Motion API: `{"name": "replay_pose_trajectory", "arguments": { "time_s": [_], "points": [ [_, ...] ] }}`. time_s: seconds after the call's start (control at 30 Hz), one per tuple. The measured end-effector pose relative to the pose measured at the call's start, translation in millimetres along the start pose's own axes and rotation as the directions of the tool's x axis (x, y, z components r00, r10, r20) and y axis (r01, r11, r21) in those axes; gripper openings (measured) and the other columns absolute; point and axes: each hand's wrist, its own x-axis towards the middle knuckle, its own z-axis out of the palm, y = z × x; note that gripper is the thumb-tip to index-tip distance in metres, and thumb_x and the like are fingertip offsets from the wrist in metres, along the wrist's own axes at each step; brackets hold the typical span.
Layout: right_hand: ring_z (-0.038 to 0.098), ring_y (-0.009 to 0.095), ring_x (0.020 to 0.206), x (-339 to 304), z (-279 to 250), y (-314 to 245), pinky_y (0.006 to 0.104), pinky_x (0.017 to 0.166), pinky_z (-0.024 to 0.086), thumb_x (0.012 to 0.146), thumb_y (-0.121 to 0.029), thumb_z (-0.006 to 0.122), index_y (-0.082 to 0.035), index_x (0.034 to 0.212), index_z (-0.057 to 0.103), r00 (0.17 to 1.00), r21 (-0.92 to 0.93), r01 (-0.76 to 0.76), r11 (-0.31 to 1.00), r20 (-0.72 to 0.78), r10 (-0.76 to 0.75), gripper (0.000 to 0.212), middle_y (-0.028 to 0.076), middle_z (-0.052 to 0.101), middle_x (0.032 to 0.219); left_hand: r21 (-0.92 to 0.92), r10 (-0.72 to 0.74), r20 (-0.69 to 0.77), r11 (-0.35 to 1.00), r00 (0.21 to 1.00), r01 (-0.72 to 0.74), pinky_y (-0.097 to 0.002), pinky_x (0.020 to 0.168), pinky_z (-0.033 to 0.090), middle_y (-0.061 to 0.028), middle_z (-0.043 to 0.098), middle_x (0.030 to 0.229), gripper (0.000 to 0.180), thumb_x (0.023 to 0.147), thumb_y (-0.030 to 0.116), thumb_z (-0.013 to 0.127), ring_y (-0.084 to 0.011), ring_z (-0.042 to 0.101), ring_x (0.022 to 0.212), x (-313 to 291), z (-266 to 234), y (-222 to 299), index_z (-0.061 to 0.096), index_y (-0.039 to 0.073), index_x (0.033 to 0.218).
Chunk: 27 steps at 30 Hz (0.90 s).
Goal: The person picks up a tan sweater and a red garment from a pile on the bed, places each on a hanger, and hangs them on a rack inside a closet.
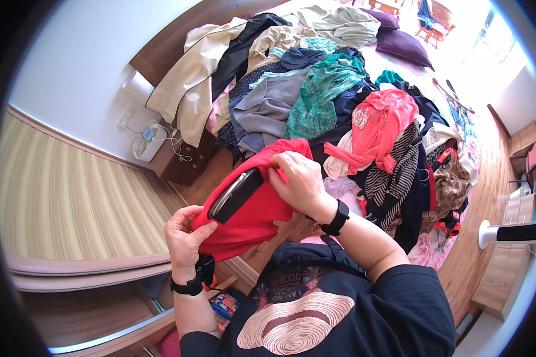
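Observation:
A red garment [250,229] is stretched between my two hands in front of my chest. My left hand [184,238] pinches its lower left edge, thumb on top. Higher up and to the right, my right hand [301,183] grips the cloth with bent fingers. A black patch with a pale curved streak [237,196] shows on the red cloth between the hands; I cannot tell if it is a print or a separate piece. Beyond my right hand, a coral-pink top [385,122] lies on the heap of clothes.
A bed heaped with clothes stands ahead, with a green patterned garment [327,89], a grey one [271,107] and a purple pillow [404,49]. At left are a striped sliding door [83,196] and a dark nightstand [190,159] with cables. An open wooden compartment [89,315] is lower left.

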Motion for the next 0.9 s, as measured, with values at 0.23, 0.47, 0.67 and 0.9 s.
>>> {"name": "replay_pose_trajectory", "arguments": {
  "time_s": [0.23,0.47,0.67,0.9],
  "points": [
    [0.058,0.028,0.068,16.3,-11.7,-5.4,0.0361,0.062,0.047,0.071,-0.007,0.062,-0.005,0.077,0.052,0.999,0.091,0.049,0.995,0.000,-0.050,0.012,0.011,0.056,0.070,0.082,0.041,-0.016,0.996,0.999,-0.040,-0.0211,0.071,0.049,-0.0047,0.066,0.085,0.035,0.069,-0.004,0.076,-0.0090,0.061,0.075,-0.2,-0.4,-4.6,0.063,-0.003,0.101],
    [0.057,0.030,0.070,13.0,-15.3,-12.0,0.0370,0.062,0.046,0.072,-0.008,0.061,-0.004,0.083,0.050,0.980,0.215,-0.086,0.973,0.196,0.043,0.017,0.012,0.055,0.073,0.124,0.091,-0.046,0.989,0.995,-0.084,-0.0224,0.074,0.047,-0.0043,0.065,0.089,0.033,0.075,0.004,0.074,-0.0097,0.059,0.080,1.8,0.6,-6.7,0.063,-0.004,0.105],
    [0.058,0.030,0.083,10.4,-9.4,-18.5,0.0378,0.073,0.046,0.070,-0.013,0.068,-0.004,0.095,0.050,0.996,-0.004,0.073,0.997,0.047,-0.073,0.032,0.013,0.056,0.091,0.158,0.088,-0.037,0.984,0.995,-0.082,-0.0220,0.073,0.047,-0.0038,0.064,0.089,0.033,0.074,0.005,0.075,-0.0097,0.058,0.080,-0.1,-0.9,-4.3,0.063,-0.004,0.104],
    [0.059,0.025,0.074,13.2,0.5,-13.9,0.0342,0.067,0.048,0.065,-0.011,0.069,-0.005,0.087,0.053,0.985,-0.156,0.161,0.974,0.079,-0.150,0.027,0.009,0.057,0.082,0.175,0.144,-0.046,0.975,0.989,-0.134,-0.0215,0.071,0.047,-0.0034,0.064,0.088,0.033,0.074,0.004,0.075,-0.0088,0.058,0.078,-0.2,2.2,-3.3,0.063,-0.004,0.103]
  ]
}}
